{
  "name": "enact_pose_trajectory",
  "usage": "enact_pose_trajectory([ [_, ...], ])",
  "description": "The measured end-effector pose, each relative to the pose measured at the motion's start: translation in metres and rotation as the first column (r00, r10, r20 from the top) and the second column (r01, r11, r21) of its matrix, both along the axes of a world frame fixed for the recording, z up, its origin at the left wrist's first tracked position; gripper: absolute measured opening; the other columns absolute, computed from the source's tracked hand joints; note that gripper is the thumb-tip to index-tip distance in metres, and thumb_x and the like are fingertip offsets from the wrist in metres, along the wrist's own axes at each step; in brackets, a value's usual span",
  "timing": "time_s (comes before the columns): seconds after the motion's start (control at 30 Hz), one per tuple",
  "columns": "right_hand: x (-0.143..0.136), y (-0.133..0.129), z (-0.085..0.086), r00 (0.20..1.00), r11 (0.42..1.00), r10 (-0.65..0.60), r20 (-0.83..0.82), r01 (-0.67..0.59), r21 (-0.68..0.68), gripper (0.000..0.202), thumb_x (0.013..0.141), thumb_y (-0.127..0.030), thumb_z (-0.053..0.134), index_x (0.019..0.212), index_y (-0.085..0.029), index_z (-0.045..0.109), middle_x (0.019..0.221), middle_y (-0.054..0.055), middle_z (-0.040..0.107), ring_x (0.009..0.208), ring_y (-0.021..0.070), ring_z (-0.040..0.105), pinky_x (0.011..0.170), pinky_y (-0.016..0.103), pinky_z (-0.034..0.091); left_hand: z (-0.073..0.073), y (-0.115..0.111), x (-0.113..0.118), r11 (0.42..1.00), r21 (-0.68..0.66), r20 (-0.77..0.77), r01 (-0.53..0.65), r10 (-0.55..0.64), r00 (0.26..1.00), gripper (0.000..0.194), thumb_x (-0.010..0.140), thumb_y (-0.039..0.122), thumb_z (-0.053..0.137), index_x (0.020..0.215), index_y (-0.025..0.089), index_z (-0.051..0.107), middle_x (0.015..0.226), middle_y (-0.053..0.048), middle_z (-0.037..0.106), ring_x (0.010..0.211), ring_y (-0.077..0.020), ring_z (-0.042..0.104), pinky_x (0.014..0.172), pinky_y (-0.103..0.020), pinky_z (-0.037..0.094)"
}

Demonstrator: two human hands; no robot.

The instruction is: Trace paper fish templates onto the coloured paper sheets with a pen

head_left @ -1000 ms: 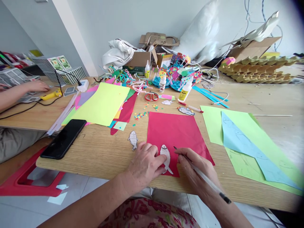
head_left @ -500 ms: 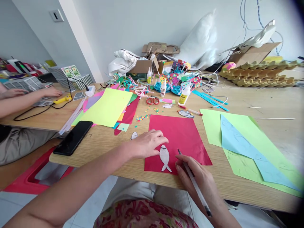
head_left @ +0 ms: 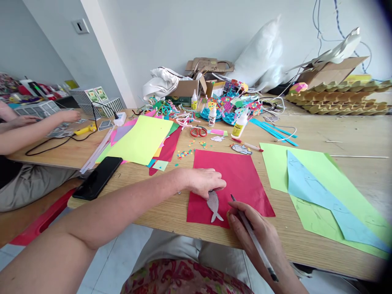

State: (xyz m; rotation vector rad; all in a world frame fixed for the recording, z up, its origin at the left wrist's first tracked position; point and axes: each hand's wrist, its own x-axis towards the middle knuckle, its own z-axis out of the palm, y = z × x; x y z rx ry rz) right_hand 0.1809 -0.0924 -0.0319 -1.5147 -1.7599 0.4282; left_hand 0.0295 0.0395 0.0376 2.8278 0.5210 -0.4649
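Note:
A grey-white paper fish cutout point(head_left: 213, 202) lies near the front left of a red sheet of paper point(head_left: 241, 175), its tail toward me. My left hand point(head_left: 207, 182) is over its head end, fingers curled down and closed on it; the fingertips and the fish's head are hidden. In my right hand point(head_left: 252, 228) is a pen point(head_left: 255, 241), its tip pointing away from me over the right part of the red sheet, close to the fish. More fish cutouts, a white one point(head_left: 217, 139) and one with dark outlines point(head_left: 241, 148), lie beyond the sheet.
Green paper point(head_left: 277, 167) with drawn-on blue paper point(head_left: 312, 192) lies to the right. Red scissors point(head_left: 198, 131), a glue bottle point(head_left: 239, 125) and a red-capped pen point(head_left: 248, 144) sit behind. Leftward are a yellow sheet point(head_left: 141, 139), a phone point(head_left: 98, 178) and another person's hands point(head_left: 70, 116).
My left hand has moved right and down onto the fish's head, its fingers closing in. My right hand keeps the pen in nearly the same place. The view has shifted slightly.

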Motion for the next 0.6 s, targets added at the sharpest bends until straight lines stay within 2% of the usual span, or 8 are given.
enact_pose_trajectory([
  [0.07, 0.001, 0.0, 0.0, 1.0, 1.0, 0.0, 0.01, 0.0, -0.001, 0.021, 0.086, -0.03, 0.044, 0.098, -0.021, 0.058, 0.081, 0.005, 0.068, 0.074, 0.019, 0.065, 0.067, 0.029, 0.049, 0.001, 0.001, -0.002, 0.995, -0.093, 0.033, -0.042, 0.045, 0.998, 0.016, 0.072, 0.009, 0.059, 0.08, 0.017, 0.049, 0.078, 0.0, 0.049, 0.074, -0.016, 0.046, 0.061, -0.026, 0.034],
  [0.13, 0.004, 0.001, 0.001, 1.0, 1.0, 0.009, 0.028, -0.008, -0.013, 0.021, 0.086, -0.031, 0.044, 0.098, -0.021, 0.058, 0.081, 0.004, 0.069, 0.074, 0.0187, 0.065, 0.066, 0.029, 0.05, 0.004, 0.006, -0.01, 0.956, -0.28, 0.08, -0.088, 0.114, 0.99, 0.016, 0.072, 0.003, 0.053, 0.077, 0.018, 0.047, 0.069, 0.003, 0.046, 0.065, -0.0125, 0.044, 0.058, -0.024, 0.033],
  [0.23, 0.007, 0.002, 0.003, 0.997, 0.999, 0.044, 0.056, -0.042, -0.034, 0.021, 0.085, -0.032, 0.046, 0.099, -0.021, 0.058, 0.08, 0.003, 0.069, 0.07, 0.0174, 0.066, 0.062, 0.027, 0.05, 0.015, 0.017, -0.032, 0.825, -0.559, 0.189, -0.081, 0.222, 0.957, 0.016, 0.071, 0.001, 0.048, 0.076, 0.017, 0.048, 0.067, 0.005, 0.045, 0.064, -0.0094, 0.044, 0.06, -0.021, 0.036],
  [0.33, 0.008, 0.003, 0.003, 0.995, 0.998, 0.067, 0.08, -0.065, -0.026, 0.021, 0.085, -0.031, 0.047, 0.1, -0.021, 0.057, 0.08, 0.002, 0.07, 0.07, 0.0166, 0.067, 0.062, 0.025, 0.051, 0.027, 0.029, -0.06, 0.68, -0.713, 0.224, -0.171, 0.452, 0.863, 0.013, 0.074, 0.006, 0.046, 0.082, 0.014, 0.052, 0.075, 0.002, 0.051, 0.07, -0.0092, 0.049, 0.067, -0.023, 0.04],
  [0.4, 0.007, 0.003, 0.002, 0.993, 0.997, 0.071, 0.099, -0.07, -0.007, 0.021, 0.085, -0.031, 0.048, 0.101, -0.02, 0.057, 0.08, 0.002, 0.07, 0.071, 0.0165, 0.067, 0.062, 0.025, 0.051, 0.032, 0.034, -0.078, 0.607, -0.76, 0.23, -0.232, 0.585, 0.778, 0.014, 0.076, 0.011, 0.047, 0.088, 0.013, 0.054, 0.079, 0.001, 0.053, 0.069, -0.0086, 0.05, 0.066, -0.023, 0.041],
  [0.47, 0.007, 0.003, 0.0, 0.99, 0.997, 0.072, 0.118, -0.075, 0.019, 0.02, 0.085, -0.029, 0.048, 0.1, -0.02, 0.058, 0.08, 0.003, 0.069, 0.071, 0.0165, 0.067, 0.063, 0.025, 0.051, 0.033, 0.037, -0.092, 0.574, -0.767, 0.247, -0.286, 0.676, 0.694, 0.017, 0.077, 0.014, 0.049, 0.093, 0.013, 0.055, 0.079, 0.001, 0.054, 0.066, -0.0074, 0.05, 0.062, -0.021, 0.041],
  [0.53, 0.006, 0.002, 0.0, 0.989, 0.995, 0.085, 0.123, -0.09, 0.033, 0.02, 0.084, -0.029, 0.049, 0.1, -0.02, 0.058, 0.079, 0.003, 0.069, 0.071, 0.0166, 0.066, 0.062, 0.025, 0.051, 0.029, 0.038, -0.1, 0.552, -0.767, 0.252, -0.328, 0.729, 0.636, 0.019, 0.077, 0.016, 0.05, 0.095, 0.013, 0.056, 0.077, 0.001, 0.054, 0.063, -0.0067, 0.049, 0.059, -0.02, 0.04],
  [0.6, 0.006, 0.0, 0.003, 0.99, 0.994, 0.105, 0.099, -0.108, 0.033, 0.019, 0.085, -0.029, 0.048, 0.098, -0.021, 0.059, 0.079, 0.004, 0.069, 0.071, 0.0167, 0.066, 0.062, 0.025, 0.05, 0.023, 0.038, -0.104, 0.531, -0.775, 0.245, -0.343, 0.752, 0.612, 0.019, 0.077, 0.016, 0.05, 0.094, 0.013, 0.056, 0.076, 0.001, 0.054, 0.062, -0.0064, 0.05, 0.057, -0.019, 0.04],
])
